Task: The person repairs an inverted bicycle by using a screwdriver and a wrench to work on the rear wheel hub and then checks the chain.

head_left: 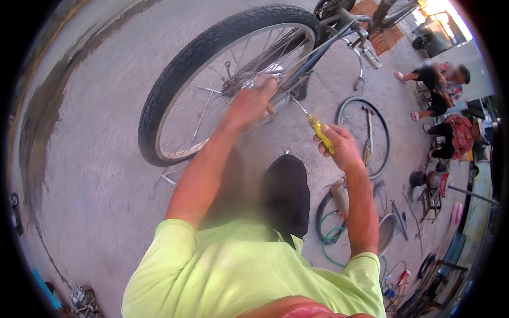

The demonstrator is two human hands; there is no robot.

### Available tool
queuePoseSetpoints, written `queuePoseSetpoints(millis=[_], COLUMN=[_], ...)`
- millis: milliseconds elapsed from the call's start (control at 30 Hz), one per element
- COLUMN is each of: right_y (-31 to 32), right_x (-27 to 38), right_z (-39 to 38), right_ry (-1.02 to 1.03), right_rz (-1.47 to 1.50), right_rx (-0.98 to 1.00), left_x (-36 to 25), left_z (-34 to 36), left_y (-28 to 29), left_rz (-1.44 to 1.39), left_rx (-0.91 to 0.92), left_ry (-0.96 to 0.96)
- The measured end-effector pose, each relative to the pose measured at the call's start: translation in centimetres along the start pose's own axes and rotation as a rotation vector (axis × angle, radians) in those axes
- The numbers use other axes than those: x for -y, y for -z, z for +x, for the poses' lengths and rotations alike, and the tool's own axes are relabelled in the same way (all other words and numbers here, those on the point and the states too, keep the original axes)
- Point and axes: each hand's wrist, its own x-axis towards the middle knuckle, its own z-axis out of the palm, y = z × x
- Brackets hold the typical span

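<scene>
A bicycle with a black knobby tyre (183,71) fills the space in front of me, its spoked wheel to my left. My left hand (253,103) is at the wheel's hub, its fingers curled over the frame tubes beside the spokes; part of its grip is hidden. In my right hand (342,146) is a screwdriver (319,132) with a yellow handle, fingers wrapped round it. The screwdriver's metal shaft points up and left, its tip at the frame tubes (297,79) just right of my left hand. The exact contact of the tip is too small to tell.
A loose bicycle tyre (340,114) lies on the concrete floor to the right, with a hammer (369,127) inside its ring. Nearer are a green hose (324,246), a metal basin (388,233) and scattered tools. Two people (442,87) sit at the far right.
</scene>
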Motion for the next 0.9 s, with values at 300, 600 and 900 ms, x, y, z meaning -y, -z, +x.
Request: queuePoseSetpoints(millis=[300,600,900], right_y=[0.4,0.1,0.9], right_x=[0.0,1.5,-0.9], right_z=[-0.2,-0.8,0.2], right_ry=[0.649,0.041,0.372], right_rz=[-0.845,-0.200,-0.520], right_rx=[-0.347,-0.088,-0.208], left_x=[0.1,0.9,0.8], left_z=[0.1,0.4,0.5], left_y=[-0.3,-0.4,-0.5], left_rz=[-0.098,-0.062,-0.054], left_rx=[-0.031,0.003,-0.008], left_ry=[-0.062,-0.077,-0.105])
